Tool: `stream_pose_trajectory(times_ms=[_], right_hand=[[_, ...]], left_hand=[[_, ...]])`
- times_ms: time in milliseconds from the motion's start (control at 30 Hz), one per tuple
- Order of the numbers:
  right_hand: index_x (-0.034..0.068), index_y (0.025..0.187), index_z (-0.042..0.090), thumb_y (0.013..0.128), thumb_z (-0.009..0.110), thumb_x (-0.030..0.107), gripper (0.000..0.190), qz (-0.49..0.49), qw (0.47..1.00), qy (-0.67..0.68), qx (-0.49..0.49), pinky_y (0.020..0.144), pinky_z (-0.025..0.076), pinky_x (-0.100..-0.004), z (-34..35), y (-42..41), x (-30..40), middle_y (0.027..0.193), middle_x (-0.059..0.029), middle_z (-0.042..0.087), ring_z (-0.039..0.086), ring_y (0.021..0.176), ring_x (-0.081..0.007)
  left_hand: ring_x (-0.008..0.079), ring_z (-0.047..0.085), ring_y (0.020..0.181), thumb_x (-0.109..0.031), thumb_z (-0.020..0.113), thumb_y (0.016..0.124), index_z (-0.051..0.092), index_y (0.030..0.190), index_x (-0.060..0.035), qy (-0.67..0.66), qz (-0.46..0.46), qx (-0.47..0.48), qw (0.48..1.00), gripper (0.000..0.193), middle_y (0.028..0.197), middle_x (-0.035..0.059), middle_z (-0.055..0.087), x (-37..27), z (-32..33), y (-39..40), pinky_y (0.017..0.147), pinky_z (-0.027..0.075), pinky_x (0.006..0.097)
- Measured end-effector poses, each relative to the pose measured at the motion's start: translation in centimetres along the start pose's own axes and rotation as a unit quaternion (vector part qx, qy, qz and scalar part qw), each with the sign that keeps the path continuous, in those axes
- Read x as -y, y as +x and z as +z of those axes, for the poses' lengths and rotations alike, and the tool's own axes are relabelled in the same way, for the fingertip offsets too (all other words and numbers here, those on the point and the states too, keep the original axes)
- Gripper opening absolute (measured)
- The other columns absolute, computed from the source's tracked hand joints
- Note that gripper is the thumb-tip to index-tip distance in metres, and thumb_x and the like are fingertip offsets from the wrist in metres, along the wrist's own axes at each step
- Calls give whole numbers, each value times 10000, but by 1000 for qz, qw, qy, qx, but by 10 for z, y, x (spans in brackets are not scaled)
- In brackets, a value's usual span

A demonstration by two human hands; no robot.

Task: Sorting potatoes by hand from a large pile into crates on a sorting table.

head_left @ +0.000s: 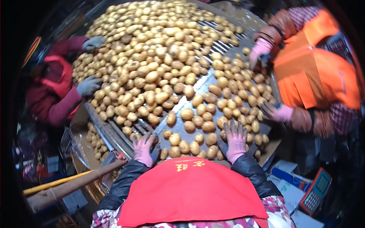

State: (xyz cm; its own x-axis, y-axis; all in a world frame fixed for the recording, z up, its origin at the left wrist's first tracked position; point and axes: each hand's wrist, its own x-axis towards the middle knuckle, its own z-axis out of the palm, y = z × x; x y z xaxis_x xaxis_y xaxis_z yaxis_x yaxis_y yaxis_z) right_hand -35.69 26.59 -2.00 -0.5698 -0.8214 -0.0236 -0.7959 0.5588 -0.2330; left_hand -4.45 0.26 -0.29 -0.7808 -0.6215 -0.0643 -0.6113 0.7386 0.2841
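My left hand (145,150), in a pink glove with dark fingertips, lies at the near end of the metal rollers (142,126), fingers spread. One potato shows beside its fingertips, and its palm side is hidden. Over on the right, my right hand (236,141) wears a matching glove; its spread fingers reach the edge of a group of potatoes (228,111), with no potato visibly held. Between both hands, loose potatoes (184,146) rest on a grey metal sorting surface (182,134). A large potato heap (148,68) covers the rollers farther off.
Opposite sides hold two co-workers: one in grey gloves (89,86) at left, another in an orange vest (316,74) at right, hands among potatoes. A brown pole (77,182) juts in at lower left. A red-framed weighing display (316,191) stands at lower right.
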Motion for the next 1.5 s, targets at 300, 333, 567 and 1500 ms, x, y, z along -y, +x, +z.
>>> stream_pose_trajectory(times_ms=[300,333,567,1500], right_hand=[[177,1555,457,930,649,487,724,-167,986,16,-14,1222,171,-659,-8,103,62,1634,-179,360,279,1524,-424],[172,1556,454,928,654,484,729,-195,980,26,-9,1223,174,-655,-12,123,80,1634,-184,358,278,1525,-425],[163,1535,464,893,707,512,770,-381,919,76,-69,1177,278,-647,-45,278,228,1556,-223,437,385,1449,-441],[105,1389,578,885,722,430,617,-465,851,186,158,1036,484,-532,-52,201,242,1409,-242,560,571,1250,-425]], left_hand=[[362,523,1341,-320,719,876,582,1402,-159,-34,-4,-18,999,567,1439,161,545,-7,-11,-3,1202,251,649],[361,515,1350,-332,708,882,578,1411,-159,-36,-10,-9,999,571,1441,164,542,-6,-12,-4,1204,248,651],[356,526,1334,-375,702,875,577,1424,-150,-56,-14,-26,998,607,1418,163,564,-1,-7,-6,1170,294,661],[347,508,1309,-404,744,789,671,1211,-111,-38,5,23,999,519,1371,126,581,11,-2,-8,1177,264,673]])
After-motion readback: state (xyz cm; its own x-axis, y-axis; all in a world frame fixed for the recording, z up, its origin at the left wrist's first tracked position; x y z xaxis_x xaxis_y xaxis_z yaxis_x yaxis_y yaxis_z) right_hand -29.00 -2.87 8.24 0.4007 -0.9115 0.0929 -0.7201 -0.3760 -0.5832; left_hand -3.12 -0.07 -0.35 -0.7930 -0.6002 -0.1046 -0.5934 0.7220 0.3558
